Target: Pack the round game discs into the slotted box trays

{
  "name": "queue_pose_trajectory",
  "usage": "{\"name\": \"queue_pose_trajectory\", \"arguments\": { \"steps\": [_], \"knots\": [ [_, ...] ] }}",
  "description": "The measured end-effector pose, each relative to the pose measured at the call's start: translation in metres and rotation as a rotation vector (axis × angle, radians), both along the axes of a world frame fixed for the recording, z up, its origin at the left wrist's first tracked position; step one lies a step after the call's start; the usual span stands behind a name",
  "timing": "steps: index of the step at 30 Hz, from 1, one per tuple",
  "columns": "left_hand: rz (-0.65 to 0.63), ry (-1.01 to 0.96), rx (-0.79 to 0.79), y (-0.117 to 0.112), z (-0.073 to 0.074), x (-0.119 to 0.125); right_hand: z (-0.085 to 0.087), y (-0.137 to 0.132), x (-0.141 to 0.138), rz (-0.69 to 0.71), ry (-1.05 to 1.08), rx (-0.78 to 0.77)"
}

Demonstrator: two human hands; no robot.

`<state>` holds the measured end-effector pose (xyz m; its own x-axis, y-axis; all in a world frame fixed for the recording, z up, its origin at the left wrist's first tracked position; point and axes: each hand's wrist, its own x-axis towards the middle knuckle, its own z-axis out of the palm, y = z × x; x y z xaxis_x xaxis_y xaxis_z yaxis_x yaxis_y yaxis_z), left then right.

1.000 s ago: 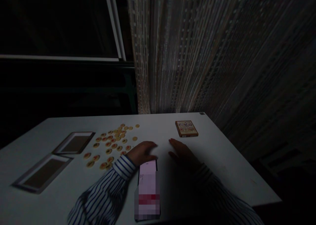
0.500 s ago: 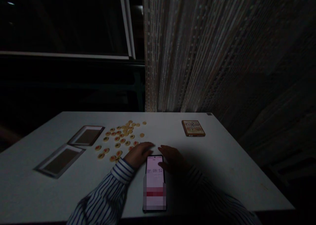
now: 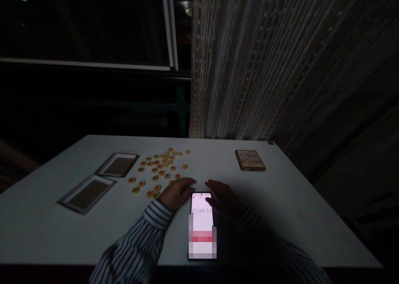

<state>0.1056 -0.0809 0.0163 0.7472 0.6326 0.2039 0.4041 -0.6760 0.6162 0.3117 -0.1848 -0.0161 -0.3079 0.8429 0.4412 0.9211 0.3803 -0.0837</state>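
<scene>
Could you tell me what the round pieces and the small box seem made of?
Round pieces: pale wood or plastic, matte, with red or dark marks; the dim light leaves it open. Small box: probably printed cardboard, judging by its flat patterned lid.

Smooth matt white table (image 3: 280,201), glossy glass phone (image 3: 202,226) (lit), striped cloth sleeve (image 3: 137,246), wooden-looking tokens (image 3: 160,167).

Long sleeves (image 3: 140,238), white with dark blue stripes, buttoned cuffs.
</scene>
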Motion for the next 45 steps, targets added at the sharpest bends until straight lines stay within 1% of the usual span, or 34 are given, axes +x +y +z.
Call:
{"name": "queue_pose_trajectory", "arguments": {
  "steps": [9,13,19,22,26,31,37,42,45],
  "knots": [
    [0.054,-0.007,0.025,-0.004,0.008,-0.014,0.006,0.003,0.000,-0.022,0.023,-0.059],
    [0.094,-0.010,0.026,-0.008,0.011,-0.023,0.009,0.010,-0.002,-0.002,0.029,-0.086],
    [0.145,-0.062,0.009,-0.010,0.011,-0.039,0.011,0.023,-0.007,0.032,0.045,-0.114],
    [0.196,-0.087,-0.007,-0.011,0.010,-0.045,0.013,0.028,-0.008,0.079,0.064,-0.114],
    [0.302,-0.144,-0.045,-0.015,0.009,-0.051,0.019,0.035,-0.010,0.131,0.083,-0.144],
    [0.411,-0.214,-0.093,-0.023,0.004,-0.062,0.028,0.045,-0.016,0.141,0.051,-0.174],
    [0.541,-0.245,-0.115,-0.031,0.001,-0.079,0.034,0.057,-0.023,0.173,0.029,-0.159],
    [0.581,-0.308,-0.167,-0.029,0.000,-0.097,0.039,0.063,-0.033,0.184,0.042,-0.110],
    [0.596,-0.346,-0.180,-0.028,-0.002,-0.108,0.041,0.065,-0.039,0.183,0.045,-0.107]
  ]
}}
